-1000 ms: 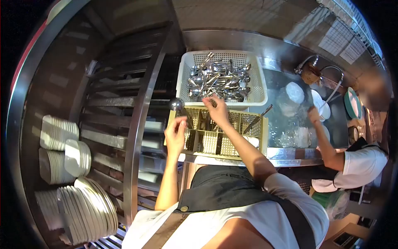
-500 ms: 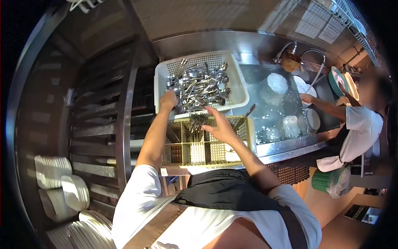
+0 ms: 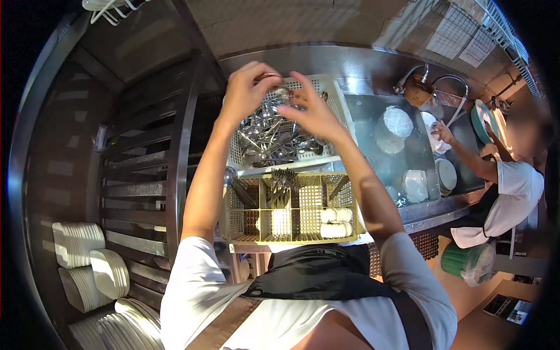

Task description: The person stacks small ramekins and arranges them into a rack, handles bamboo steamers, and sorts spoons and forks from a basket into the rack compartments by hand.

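Observation:
My left hand (image 3: 246, 92) is above the upper left of a white perforated basket (image 3: 233, 158). Its fingers are closed on blurred shiny metal cutlery (image 3: 283, 91) whose kind I cannot make out. Facing it, my right hand (image 3: 312, 114) has its thumb and fingers apart close to that metal. Beneath both hands, the basket holds a loose heap of spoons and other cutlery (image 3: 274, 137). Nearer my body is a yellowish divided cutlery rack (image 3: 306, 201). A bunch of forks (image 3: 282, 184) stands in its upper middle compartment, and white spoons (image 3: 336, 223) lie at its lower right.
Right of the basket is a water-filled sink (image 3: 373, 151) with stacked white bowls (image 3: 396, 122) in it. A co-worker's hand (image 3: 443, 133) is near white dishes (image 3: 430, 125) beyond. Slatted metal shelving (image 3: 137, 189) and plate stacks (image 3: 80, 239) are on the left.
My left hand has risen out of the cutlery heap with shiny metal in it. My right hand has moved up from beside the forks towards my left. The co-worker's hand has shifted upward.

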`<state>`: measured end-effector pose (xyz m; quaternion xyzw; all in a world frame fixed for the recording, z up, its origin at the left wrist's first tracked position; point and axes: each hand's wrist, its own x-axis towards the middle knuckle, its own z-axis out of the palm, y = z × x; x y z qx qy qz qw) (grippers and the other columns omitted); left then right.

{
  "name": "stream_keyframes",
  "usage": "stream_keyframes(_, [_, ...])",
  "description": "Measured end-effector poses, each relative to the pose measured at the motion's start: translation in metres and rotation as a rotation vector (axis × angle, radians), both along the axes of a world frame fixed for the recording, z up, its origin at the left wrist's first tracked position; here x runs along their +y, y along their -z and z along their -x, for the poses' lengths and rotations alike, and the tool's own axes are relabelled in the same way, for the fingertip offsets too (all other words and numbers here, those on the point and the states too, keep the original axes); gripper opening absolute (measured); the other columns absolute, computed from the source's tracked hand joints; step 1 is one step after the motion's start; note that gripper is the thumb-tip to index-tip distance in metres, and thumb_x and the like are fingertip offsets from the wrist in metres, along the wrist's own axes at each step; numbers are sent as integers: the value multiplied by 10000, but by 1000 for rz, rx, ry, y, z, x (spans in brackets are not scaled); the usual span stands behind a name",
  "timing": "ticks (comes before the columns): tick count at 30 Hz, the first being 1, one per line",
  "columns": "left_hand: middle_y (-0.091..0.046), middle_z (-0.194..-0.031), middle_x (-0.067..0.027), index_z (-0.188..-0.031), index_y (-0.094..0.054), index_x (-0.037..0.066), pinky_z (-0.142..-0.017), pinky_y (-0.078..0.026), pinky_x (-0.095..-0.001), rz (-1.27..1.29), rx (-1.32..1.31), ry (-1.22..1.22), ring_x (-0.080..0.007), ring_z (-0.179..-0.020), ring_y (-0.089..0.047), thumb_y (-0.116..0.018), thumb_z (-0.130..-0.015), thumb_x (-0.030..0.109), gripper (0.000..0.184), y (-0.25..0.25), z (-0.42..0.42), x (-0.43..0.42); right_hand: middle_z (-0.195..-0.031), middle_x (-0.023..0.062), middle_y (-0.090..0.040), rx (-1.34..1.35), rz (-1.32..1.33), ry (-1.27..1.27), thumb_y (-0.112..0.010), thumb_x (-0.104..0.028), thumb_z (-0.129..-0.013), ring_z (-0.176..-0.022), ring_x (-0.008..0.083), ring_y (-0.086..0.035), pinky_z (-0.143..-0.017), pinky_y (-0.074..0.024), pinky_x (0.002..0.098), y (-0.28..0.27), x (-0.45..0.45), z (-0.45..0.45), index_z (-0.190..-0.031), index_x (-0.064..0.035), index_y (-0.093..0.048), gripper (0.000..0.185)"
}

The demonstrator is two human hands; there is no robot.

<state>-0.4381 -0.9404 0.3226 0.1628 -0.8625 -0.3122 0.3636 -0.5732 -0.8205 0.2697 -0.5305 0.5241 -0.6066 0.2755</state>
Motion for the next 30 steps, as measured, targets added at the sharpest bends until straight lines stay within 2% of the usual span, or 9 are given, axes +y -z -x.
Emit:
stream_keyframes(1, [-626,-809,-74,-946,-654,25,-570,-473,-281,-2,1,-1,-160,-653,-613,-648,-837,88,126,3,7,0,-1064,145,-610,-172,-75,-197,-591,-157,-909,-765,165,-635,-634,-527,271,-4,-8,0,-1363,-20,-363,527])
stream_keyframes(4, [-656,-878,-37,-1046,-629,24,-616,-498,-223,-767,153,224,-107,-718,-619,-576,-929,170,194,40,13,-32,-804,68,-583,-406,-385,-196,-497,-226,-971,-463,76,-493,-396,-409,221,-8,19,3,-1307,-26,-415,400])
stream_keyframes(6, [-645,-838,-71,-1036,-644,22,-684,-513,-298,-203,-67,-107,-179,-758,-639,-631,-868,161,218,124,9,-90,-734,65,-563,-590,-370,-239,-410,-219,-995,-351,78,-375,-307,-323,232,14,53,3,-1359,-49,-366,404])
stream_keyframes(9, [-609,-1097,-215,-1081,-651,52,-895,-455,-412,14,-660,-285,-364,-1082,-563,-770,-643,190,475,216,-13,-118,-739,49,-544,-904,-336,-164,-391,-186,-998,-375,80,-406,-307,-343,232,30,102,-13,-1346,-58,-369,371])
stream_keyframes(14, [-609,-1105,-193,-1103,-656,101,-886,-464,-420,74,-849,-229,-329,-1082,-570,-776,-646,211,486,231,-16,-107,-786,39,-548,-1232,-299,-295,-457,-238,-983,-467,75,-463,-346,-395,226,54,148,-36,-1300,-29,-414,382])
stream_keyframes(19, [-667,-957,-160,-1068,-654,83,-772,-483,-398,-58,-683,-231,-317,-882,-646,-732,-738,162,348,238,-25,-127,-877,81,-535,-1364,-181,-409,-446,-275,-989,-624,105,-482,-427,-422,228,85,159,-43,-1175,-52,-544,306])
stream_keyframes(25, [-684,-832,-153,-956,-698,93,-738,-498,-412,-152,-489,-268,-334,-831,-656,-690,-791,206,200,240,-32,-134,-971,130,-589,-1236,-223,-365,-414,-280,-996,-756,170,-622,-552,-569,289,62,152,-35,-1319,-7,-394,424])
stream_keyframes(27, [-687,-798,-149,-924,-703,66,-690,-507,-372,-72,-461,-292,-284,-780,-675,-668,-819,188,166,239,-33,-131,-993,147,-593,-1188,-178,-330,-423,-277,-993,-794,204,-639,-586,-577,316,56,148,-33,-1309,-8,-399,415])
stream_keyframes(30, [-675,-792,-55,-937,-668,-44,-591,-476,-237,-512,-48,-179,-94,-709,-616,-632,-862,118,182,234,-25,-122,-992,168,-606,-1108,-188,-259,-421,-287,-993,-838,244,-650,-634,-585,369,45,145,-28,-1245,1,-447,383])
